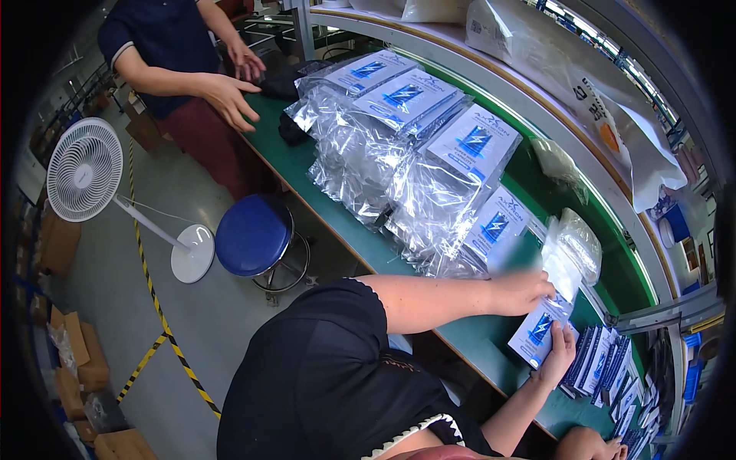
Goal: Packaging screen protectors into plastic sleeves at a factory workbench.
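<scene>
A flat white packet point(530, 339) with a blue battery picture is held over the green table. My right hand point(559, 355) is closed around its right edge, thumb on the front. Clear plastic point(562, 307) shows at the packet's upper end, and my left hand point(526, 292) is closed there with its fingers bent; its fingertips are partly hidden. Just left of my hands lies a similar packet in a clear bag point(497, 224). Stacks of dark-edged packets point(600, 359) stand right beside my right hand.
Piles of bagged packets point(360, 153) cover the table's far part. Loose clear bags point(576, 249) lie along its right side, below a shelf point(429, 44). A co-worker's hand point(230, 98) reaches in at far left. A blue stool point(254, 234) and white fan point(86, 170) stand left.
</scene>
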Motion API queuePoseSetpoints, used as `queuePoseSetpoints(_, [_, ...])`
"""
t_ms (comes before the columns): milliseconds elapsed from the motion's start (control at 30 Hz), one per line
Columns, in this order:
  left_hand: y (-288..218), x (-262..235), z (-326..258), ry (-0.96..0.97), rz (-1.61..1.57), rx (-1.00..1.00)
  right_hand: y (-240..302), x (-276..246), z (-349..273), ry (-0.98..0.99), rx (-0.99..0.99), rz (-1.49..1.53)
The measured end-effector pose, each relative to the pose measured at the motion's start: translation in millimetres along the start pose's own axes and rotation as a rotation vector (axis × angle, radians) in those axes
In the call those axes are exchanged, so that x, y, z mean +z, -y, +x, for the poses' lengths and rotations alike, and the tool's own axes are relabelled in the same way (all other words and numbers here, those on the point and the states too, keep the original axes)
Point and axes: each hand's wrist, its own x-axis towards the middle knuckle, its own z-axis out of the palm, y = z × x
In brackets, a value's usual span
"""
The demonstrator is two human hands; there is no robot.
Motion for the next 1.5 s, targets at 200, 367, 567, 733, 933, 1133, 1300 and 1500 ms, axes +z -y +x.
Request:
queuePoseSetpoints(200, [-22,-13,7,0.065,-0.376,-0.233,15,27,-17,-0.284,-0.289,0.083])
queuePoseSetpoints(367, [-14,-2,7,0.087,-1.094,-0.568,37,59,-45,-0.192,-0.367,0.034])
queuePoseSetpoints(567, [-26,-7,6,0.127,-1.475,-0.528,28,55,-34,-0.115,-0.248,-0.074])
queuePoseSetpoints(733, [-22,-1,3,0.116,-1.423,-0.536,22,33,-24,0.014,-0.279,-0.201])
queuePoseSetpoints(933, [-27,-15,7,-0.072,-1.432,-0.567,45,43,-41,0.240,-0.263,-0.381])
queuePoseSetpoints(1133, [-27,-14,11,0.040,-1.402,-0.492,49,43,-47,0.227,-0.382,-0.413])
queuePoseSetpoints(1300, [-36,-10,4,0.417,-1.185,-0.347,57,49,-36,-0.094,-0.824,-0.483])
queuePoseSetpoints(1500, [-34,-13,3,0.464,-1.210,-0.491,77,44,-51,-0.471,-1.066,-0.384])
